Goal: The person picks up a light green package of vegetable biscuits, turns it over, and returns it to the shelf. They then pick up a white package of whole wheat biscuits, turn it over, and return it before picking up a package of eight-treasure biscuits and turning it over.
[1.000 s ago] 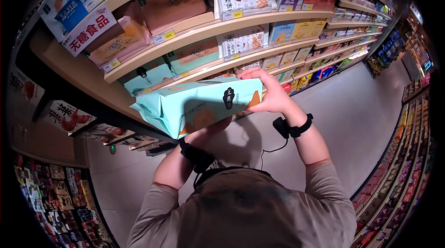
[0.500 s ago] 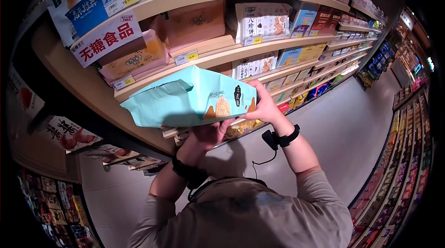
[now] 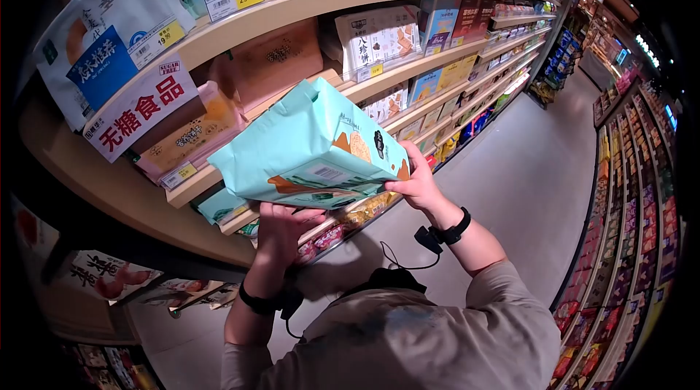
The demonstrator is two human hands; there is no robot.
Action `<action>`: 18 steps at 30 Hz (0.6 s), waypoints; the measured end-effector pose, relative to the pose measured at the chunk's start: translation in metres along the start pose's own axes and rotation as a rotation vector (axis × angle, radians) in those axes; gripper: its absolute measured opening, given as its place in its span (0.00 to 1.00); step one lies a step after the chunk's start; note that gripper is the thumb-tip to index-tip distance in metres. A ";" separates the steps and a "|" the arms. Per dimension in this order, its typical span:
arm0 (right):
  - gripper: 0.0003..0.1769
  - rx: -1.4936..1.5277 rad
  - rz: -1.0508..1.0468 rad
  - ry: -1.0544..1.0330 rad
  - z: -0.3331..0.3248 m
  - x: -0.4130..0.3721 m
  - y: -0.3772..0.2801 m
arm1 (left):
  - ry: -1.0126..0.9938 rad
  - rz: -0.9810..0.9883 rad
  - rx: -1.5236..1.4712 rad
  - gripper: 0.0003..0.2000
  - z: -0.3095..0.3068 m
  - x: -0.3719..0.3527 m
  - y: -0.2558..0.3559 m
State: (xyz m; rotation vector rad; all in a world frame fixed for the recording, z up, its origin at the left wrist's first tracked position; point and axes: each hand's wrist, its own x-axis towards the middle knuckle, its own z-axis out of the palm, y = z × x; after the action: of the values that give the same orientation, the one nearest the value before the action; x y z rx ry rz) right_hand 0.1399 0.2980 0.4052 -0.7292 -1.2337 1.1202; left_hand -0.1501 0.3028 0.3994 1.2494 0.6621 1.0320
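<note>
The mint-green biscuit bag (image 3: 313, 146) was held tilted in the air, just in front of the wooden shelf (image 3: 408, 71). The left hand (image 3: 281, 226) supported it from below at 6 o'clock, fingers spread against its underside. The right hand (image 3: 417, 182) gripped its lower corner at 4 o'clock, fingers curled round the edge. A red-and-white sign (image 3: 138, 109) hung at the bag's 9 o'clock, with pink boxes (image 3: 189, 138) between them.

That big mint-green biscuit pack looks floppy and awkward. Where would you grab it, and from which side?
Probably from below and at the short end. The mint-green pack is wide, soft-sided and tilted, so the left hand props its underside while the right hand pinches the lower right end.
</note>
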 end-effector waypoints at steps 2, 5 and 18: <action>0.36 0.079 0.037 0.010 -0.004 0.003 -0.005 | 0.196 -0.220 -0.543 0.40 0.002 -0.002 0.019; 0.32 0.163 0.085 0.045 -0.007 0.007 -0.018 | 0.060 0.141 -0.247 0.44 -0.002 -0.001 0.028; 0.30 0.410 0.204 -0.080 -0.026 0.045 -0.049 | 0.179 0.311 0.249 0.50 0.060 0.036 0.082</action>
State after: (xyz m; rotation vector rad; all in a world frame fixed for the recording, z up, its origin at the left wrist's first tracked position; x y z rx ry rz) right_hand 0.1758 0.3274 0.4597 -0.5069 -0.9642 1.5263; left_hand -0.1039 0.3083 0.4968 1.5209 0.7665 1.3616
